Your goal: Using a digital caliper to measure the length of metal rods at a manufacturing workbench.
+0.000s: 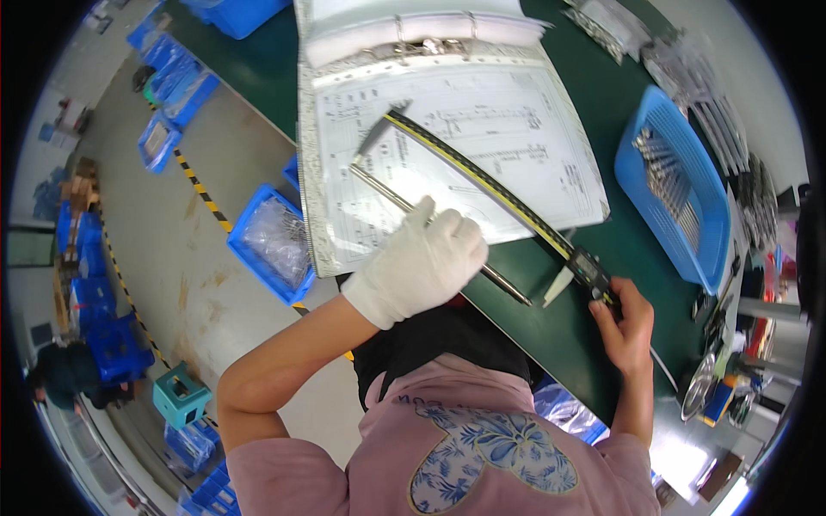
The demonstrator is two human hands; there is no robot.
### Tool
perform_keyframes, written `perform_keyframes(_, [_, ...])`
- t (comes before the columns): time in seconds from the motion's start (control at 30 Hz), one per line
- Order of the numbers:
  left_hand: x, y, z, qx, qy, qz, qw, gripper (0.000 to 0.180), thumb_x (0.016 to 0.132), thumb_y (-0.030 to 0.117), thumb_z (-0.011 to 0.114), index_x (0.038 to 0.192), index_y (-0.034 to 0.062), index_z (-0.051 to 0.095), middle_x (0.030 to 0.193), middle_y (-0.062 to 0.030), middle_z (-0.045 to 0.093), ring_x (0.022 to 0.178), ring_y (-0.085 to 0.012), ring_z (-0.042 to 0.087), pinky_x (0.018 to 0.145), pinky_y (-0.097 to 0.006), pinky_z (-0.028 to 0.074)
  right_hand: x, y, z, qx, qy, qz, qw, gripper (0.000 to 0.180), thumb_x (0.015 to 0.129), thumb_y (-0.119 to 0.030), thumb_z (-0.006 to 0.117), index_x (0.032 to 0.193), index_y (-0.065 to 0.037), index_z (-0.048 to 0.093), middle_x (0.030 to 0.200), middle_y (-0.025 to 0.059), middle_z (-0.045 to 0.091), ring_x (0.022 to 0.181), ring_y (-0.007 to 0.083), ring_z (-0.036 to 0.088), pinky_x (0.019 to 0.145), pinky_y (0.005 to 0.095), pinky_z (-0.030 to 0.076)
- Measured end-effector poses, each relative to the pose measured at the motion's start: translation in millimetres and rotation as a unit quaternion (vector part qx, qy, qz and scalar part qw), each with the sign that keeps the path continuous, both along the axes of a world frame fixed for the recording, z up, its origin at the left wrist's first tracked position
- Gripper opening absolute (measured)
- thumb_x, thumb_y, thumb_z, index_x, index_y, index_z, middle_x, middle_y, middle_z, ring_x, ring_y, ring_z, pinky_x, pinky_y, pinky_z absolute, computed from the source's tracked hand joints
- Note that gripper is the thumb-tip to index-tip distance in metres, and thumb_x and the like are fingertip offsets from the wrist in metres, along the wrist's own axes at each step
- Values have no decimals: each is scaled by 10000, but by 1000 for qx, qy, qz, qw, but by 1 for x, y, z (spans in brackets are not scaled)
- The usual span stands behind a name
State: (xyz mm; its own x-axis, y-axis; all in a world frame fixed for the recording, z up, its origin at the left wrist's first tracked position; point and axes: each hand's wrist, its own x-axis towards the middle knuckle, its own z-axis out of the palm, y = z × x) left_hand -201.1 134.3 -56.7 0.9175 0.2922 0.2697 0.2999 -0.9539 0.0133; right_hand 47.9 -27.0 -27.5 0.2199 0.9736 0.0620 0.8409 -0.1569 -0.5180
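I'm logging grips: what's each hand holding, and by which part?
The gloved left hand holds a metal rod by its middle; the bare right hand holds a digital caliper by the end near its display.

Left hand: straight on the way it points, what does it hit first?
Probably the caliper, its beam slanting over the page just ahead of the left hand; depth is unclear.

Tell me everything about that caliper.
The caliper has a long black beam with a yellow edge, metal-looking jaws wide apart, and a black slider with a small screen. It slants over the binder page and beyond, down to the right. The right hand grips its slider end. Contact with the rod is unclear.
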Motion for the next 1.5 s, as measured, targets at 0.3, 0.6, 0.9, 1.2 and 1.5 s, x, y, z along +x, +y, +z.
perform_keyframes(0.3, [-2, 10, 5, -28, -32, 4, 999, 75, 678, 104, 563, 733, 66, 529, 731, -49, 413, 676, -212, 464, 724, -374, 458, 8, 12, 7, 11, -43, 31, 999, 278, 743, -189, 683, 928, -19, 566, 714, 120, 573, 542, 256, 553, 498, 340, 419])
perform_keyframes(0.6, [-1, 5, 6, -11, -22, 10, 1000, 149, 685, 98, 561, 823, 42, 552, 768, -61, 433, 735, -227, 504, 830, -490, 486, 3, 11, -9, 49, -109, -16, 993, 363, 693, -364, 735, 780, -51, 572, 633, 77, 568, 522, 250, 564, 457, 331, 417])
perform_keyframes(0.9, [-3, 5, 7, -21, -25, 10, 999, 131, 695, 93, 558, 814, 39, 553, 767, -66, 433, 723, -236, 508, 824, -501, 483, 12, 10, -14, 71, -82, 32, 994, 313, 746, -322, 690, 861, -51, 583, 631, 96, 563, 512, 271, 538, 456, 344, 401])
perform_keyframes(1.2, [-2, 7, 7, -24, -43, -6, 999, 159, 677, 77, 579, 832, 39, 568, 779, -61, 444, 724, -238, 499, 815, -501, 482, 5, 16, -17, 49, -153, -23, 987, 349, 711, -381, 715, 711, -70, 555, 574, 84, 532, 470, 267, 510, 424, 356, 372])
perform_keyframes(1.5, [-3, 6, 4, -22, -47, -11, 999, 189, 672, 69, 586, 856, 34, 565, 794, -71, 453, 727, -249, 493, 808, -504, 482, 8, 14, -20, 78, -130, -16, 988, 321, 734, -373, 695, 725, -77, 570, 561, 75, 531, 477, 260, 513, 423, 347, 374])
